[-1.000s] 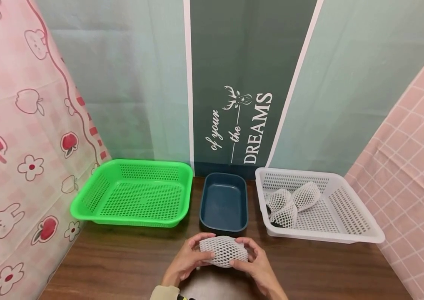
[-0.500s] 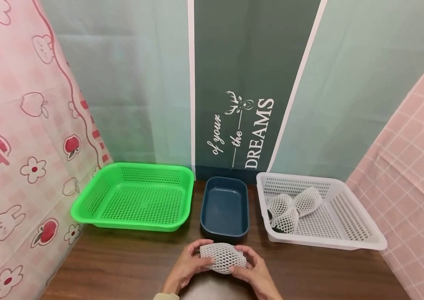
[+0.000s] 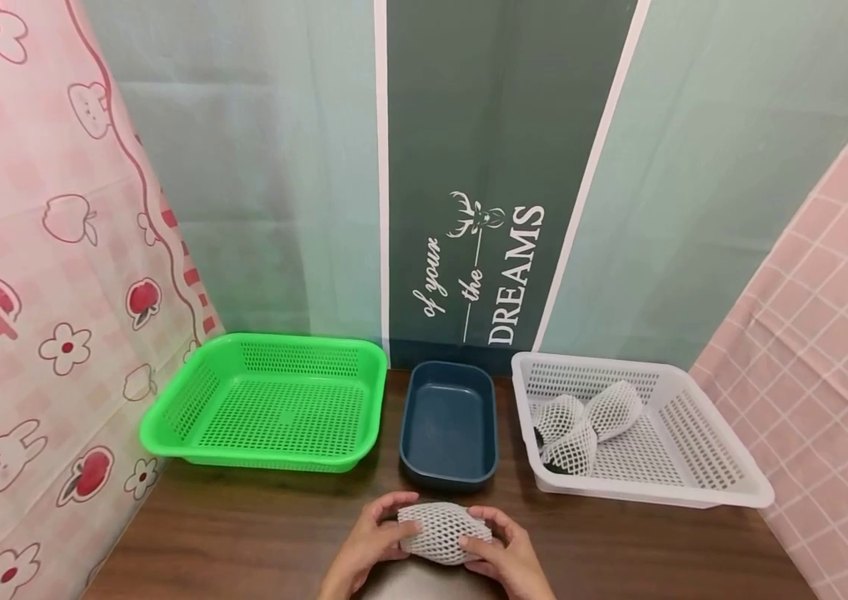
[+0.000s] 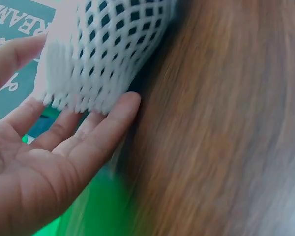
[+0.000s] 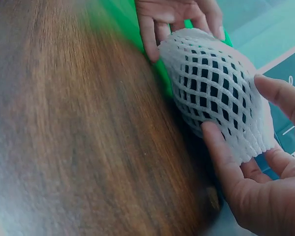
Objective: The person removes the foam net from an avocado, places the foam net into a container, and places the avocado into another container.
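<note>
A white foam net sleeve (image 3: 444, 533) lies crosswise between both hands in the head view, in front of the dark blue tray (image 3: 449, 429). Dark patches show through the middle holes of its mesh. On the left, my left hand (image 3: 371, 542) holds one end between thumb and fingers. My right hand (image 3: 510, 554) grips the opposite end, with the thumb on the near side. Up close in the right wrist view, the sleeve (image 5: 211, 91) bulges in the middle and narrows at its frilled ends. Its contents are mostly hidden by the mesh.
A green plastic basket (image 3: 157, 433) stands on the left of the wooden table (image 3: 244, 533). To the right, a white basket (image 3: 724, 492) holds several net sleeves (image 3: 615, 408), with dark bits at some ends. A printed curtain (image 3: 304, 167) hangs behind.
Both hands have drawn the net sleeve slightly toward me, away from the blue tray, keeping their hold. The head view has tilted up a little, so the baskets sit lower in it.
</note>
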### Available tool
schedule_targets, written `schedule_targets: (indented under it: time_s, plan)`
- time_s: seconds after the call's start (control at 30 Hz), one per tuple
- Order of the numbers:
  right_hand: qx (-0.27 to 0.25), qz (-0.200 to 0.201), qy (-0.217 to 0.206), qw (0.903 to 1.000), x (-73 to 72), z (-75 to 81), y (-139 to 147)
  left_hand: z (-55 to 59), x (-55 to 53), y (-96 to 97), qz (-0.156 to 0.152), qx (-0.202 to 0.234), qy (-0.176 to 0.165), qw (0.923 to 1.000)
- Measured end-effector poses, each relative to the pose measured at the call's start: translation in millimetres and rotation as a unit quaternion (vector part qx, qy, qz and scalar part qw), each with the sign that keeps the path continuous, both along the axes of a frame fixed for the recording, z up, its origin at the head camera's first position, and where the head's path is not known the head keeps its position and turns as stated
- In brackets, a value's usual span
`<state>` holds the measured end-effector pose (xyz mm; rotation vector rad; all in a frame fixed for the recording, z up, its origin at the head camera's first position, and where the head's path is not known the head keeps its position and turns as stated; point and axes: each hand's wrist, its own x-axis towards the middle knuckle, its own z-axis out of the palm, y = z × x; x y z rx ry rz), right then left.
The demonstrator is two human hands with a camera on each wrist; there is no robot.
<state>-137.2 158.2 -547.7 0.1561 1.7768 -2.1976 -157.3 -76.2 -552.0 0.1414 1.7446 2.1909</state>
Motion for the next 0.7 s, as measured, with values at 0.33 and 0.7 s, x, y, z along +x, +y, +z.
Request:
schedule_targets:
  time_s: [0.33,0.7]
  plan:
    - [0.022,0.003,0.003,0.9997,-0.9,-1.2,5,-3.1,1.6,-7.4,0.086,-0.069,0.051,0.9926]
    - [0.022,0.009,0.004,0.9997,-2.1,-3.6,7,-12.1,3.7,2.5,0.021,0.032,0.048,0.9981]
